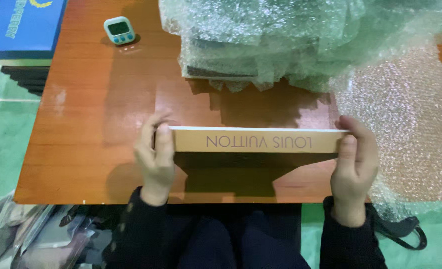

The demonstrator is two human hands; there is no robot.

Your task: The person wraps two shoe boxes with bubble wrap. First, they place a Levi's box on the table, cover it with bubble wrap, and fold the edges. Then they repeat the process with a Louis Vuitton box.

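A long, flat tan box (256,141) with dark lettering on its side is held up on edge above a wooden table (91,129). My left hand (155,154) grips its left end. My right hand (354,159) grips its right end, thumb on the near face. The box is level and casts a shadow on the table below it.
A stack of items wrapped in bubble wrap (251,45) fills the table's far middle. A loose bubble wrap sheet (405,129) hangs over the right side. A small white timer (119,30) and a blue box (24,27) sit far left. Plastic-wrapped items (26,234) lie on the floor at the near left.
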